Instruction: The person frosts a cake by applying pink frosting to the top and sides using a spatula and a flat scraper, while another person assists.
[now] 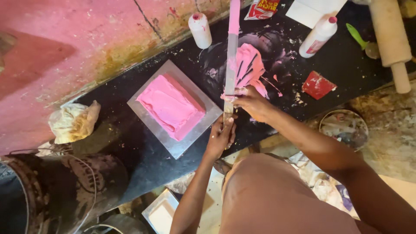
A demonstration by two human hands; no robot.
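A square cake coated in pink icing (172,106) sits on a silver board (182,145) on a black counter (125,138). My left hand (220,137) grips the near end of a long flat metal blade (231,65) smeared with pink. My right hand (252,102) pinches the blade a little higher up, fingers wiping icing off it. Behind the blade lies a smeared heap of pink icing (249,67) on the counter.
Two white squeeze bottles (200,29) (318,37), a red scraper (318,85), a green tool (356,35) and a wooden rolling pin (392,41) lie on the counter. A crumpled cloth (73,121) rests at the left. A bowl (344,128) sits below the counter edge.
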